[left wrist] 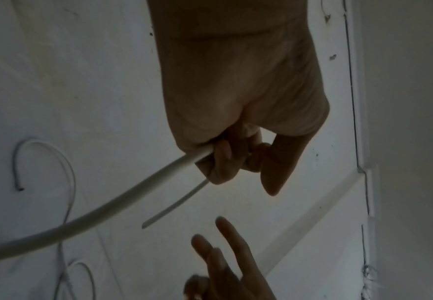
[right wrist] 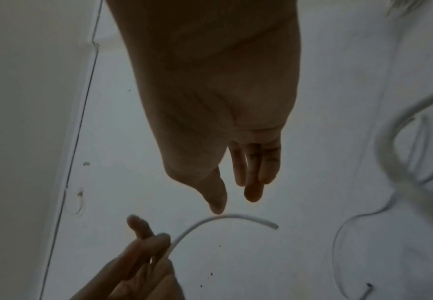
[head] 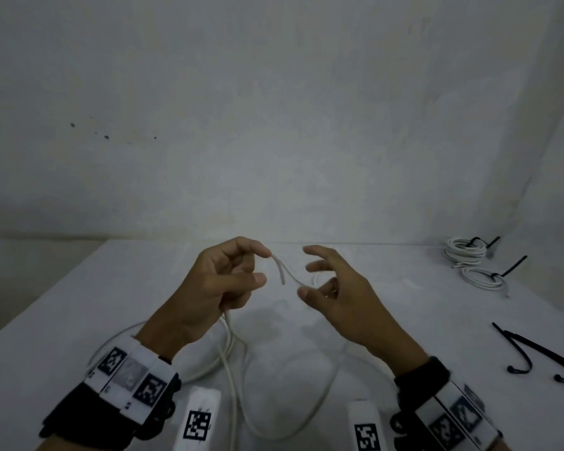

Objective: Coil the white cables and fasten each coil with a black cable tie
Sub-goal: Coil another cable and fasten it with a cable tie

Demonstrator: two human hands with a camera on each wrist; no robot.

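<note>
My left hand point(head: 262, 266) is raised over the white table point(head: 62, 304) and grips a white cable point(head: 279, 270) in its curled fingers. The cable's short free end sticks out past the index fingertip. The rest of the cable hangs from the fist and lies in loose loops point(head: 238, 385) on the table. In the left wrist view the cable point(left wrist: 133, 192) leaves the fist point(left wrist: 246, 174) toward the lower left. My right hand point(head: 306, 271) hovers just right of the free end, fingers spread and holding nothing. In the right wrist view its fingers point(right wrist: 253, 182) sit above the cable end point(right wrist: 225, 218).
Two coiled white cables point(head: 466, 252) point(head: 482, 278), each with a black tie, lie at the table's far right. Loose black cable ties point(head: 534, 356) lie near the right edge. A pale wall stands behind the table.
</note>
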